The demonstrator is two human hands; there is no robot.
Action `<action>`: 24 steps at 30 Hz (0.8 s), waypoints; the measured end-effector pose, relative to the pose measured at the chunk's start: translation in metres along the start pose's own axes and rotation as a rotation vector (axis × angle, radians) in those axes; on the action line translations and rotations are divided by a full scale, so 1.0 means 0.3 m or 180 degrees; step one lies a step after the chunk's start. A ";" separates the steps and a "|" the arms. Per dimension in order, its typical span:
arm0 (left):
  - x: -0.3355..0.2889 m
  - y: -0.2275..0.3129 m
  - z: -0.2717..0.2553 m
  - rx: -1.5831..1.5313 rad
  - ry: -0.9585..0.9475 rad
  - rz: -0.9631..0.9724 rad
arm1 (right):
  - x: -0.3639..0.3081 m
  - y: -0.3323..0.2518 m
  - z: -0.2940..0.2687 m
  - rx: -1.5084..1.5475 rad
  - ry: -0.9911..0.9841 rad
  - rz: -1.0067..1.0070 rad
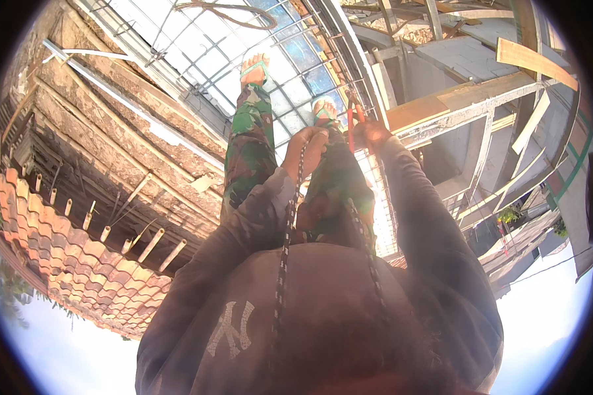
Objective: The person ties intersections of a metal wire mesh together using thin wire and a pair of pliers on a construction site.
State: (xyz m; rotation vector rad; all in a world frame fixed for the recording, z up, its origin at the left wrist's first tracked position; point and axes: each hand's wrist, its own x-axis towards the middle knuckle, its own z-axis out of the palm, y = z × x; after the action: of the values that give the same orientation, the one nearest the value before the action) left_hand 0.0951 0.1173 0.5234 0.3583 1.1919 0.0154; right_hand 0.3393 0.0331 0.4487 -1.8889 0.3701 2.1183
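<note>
I am crouched over a steel rebar grid (197,56) laid on pale sheeting. My right hand (374,136) is closed on red-handled pliers (353,122), whose jaws sit at a bar near the grid's right edge. My left hand (308,149) is curled into a fist just left of it, over my knee; what it holds, if anything, cannot be made out. My legs in camouflage trousers (249,148) reach out to feet in green sandals (254,68) standing on the bars. A speckled drawstring (282,263) hangs from my brown hooded top across the view.
Rough wooden formwork boards and a masonry wall (105,125) border the grid on the left, above orange roof tiles (59,257). Timber beams and loose planks (535,61) stand at the right over an open drop. A looped cord (227,9) lies at the grid's far end.
</note>
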 end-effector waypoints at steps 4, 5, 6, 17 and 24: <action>0.143 0.032 -0.082 0.0336 0.0193 -0.0212 | 0.052 -0.002 0.109 0.0822 -0.0293 0.0241; 0.177 0.027 -0.106 0.0324 0.0291 -0.0377 | 0.075 -0.005 0.123 0.0934 -0.0548 0.0241; 0.223 0.025 -0.128 0.0345 0.0420 -0.0343 | 0.119 -0.005 0.165 0.1576 -0.0939 0.0347; 0.870 -0.093 -0.315 0.2811 0.0076 -0.0250 | 0.658 -0.005 0.231 0.2094 -0.0416 0.0251; 1.186 -0.009 -0.371 0.4056 -0.0236 0.0184 | 0.837 -0.029 0.011 0.2423 -0.0856 0.0064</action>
State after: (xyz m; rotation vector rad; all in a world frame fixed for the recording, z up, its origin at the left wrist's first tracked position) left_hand 0.1274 0.2149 0.1652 1.4850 0.9845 -0.7273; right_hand 0.3126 0.0517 0.1995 -1.1551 0.9638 1.8220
